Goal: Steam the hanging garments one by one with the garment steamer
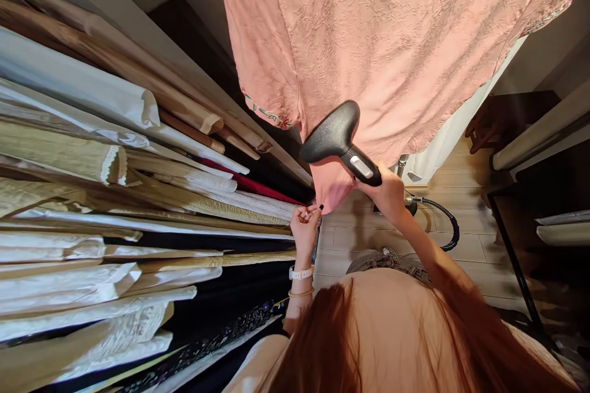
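Observation:
A pink textured garment point(391, 31) with embroidered sleeve edges hangs in front of me. My right hand point(388, 196) is wrapped round the handle of a black garment steamer head point(334, 132), whose head lies over the lower left part of the garment. Lower down, my left hand point(305, 219) pinches the bottom corner of the garment's hem between thumb and finger. A white watch and a beaded bracelet are on my left wrist.
Many hanging clothes point(83, 172) fill the left side, close to my left arm. A black ribbed hose point(449, 221) curves above the tiled floor point(465, 245) at right. A dark wooden stool point(483, 129) and a black rack frame point(514, 258) stand farther right.

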A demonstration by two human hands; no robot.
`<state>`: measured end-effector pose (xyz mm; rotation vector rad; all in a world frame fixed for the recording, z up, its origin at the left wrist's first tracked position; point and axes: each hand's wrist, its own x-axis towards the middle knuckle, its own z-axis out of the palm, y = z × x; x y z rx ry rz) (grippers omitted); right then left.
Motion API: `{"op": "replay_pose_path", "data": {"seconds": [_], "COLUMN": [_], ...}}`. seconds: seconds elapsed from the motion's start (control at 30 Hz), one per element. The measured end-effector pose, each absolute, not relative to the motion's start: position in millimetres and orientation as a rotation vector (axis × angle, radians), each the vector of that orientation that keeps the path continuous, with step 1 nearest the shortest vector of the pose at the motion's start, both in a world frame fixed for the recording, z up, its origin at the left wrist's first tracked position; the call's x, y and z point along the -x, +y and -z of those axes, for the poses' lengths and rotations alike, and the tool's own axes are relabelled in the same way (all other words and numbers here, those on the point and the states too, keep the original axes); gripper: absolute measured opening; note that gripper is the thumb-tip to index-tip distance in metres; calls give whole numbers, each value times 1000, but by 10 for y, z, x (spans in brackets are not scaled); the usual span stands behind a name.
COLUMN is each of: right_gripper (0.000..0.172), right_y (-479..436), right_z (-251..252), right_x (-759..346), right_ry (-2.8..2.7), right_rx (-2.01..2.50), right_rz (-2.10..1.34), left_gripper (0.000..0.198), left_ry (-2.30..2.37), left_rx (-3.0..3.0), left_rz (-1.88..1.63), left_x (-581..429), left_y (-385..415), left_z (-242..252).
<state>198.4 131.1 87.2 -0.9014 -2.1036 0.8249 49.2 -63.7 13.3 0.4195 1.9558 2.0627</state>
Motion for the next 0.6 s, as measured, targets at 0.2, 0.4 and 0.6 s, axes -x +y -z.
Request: {"op": "replay_pose_path", "data": {"seconds": [0.2,0.4,0.6], "right_gripper": [37,41,42], "right_y": [1147,974,932], "right_z": [-559,-284,-195], "right_x": [-1911,-1981,-2016], "right_ry": [-2204,-2239,-2232], "right_rx": [1017,1050,1087], "right_rz": [-986,-1105,-1196], "left_gripper": [53,58,55], "left_ry": [1871,1862,1841], "left_rx": [-422,-376,-298], "left_rz": [-2045,-2100,-2143], "left_x": [-614,-732,-807], "left_y": [-552,-447,-362], "left_z": [-113,-115,-116]}}
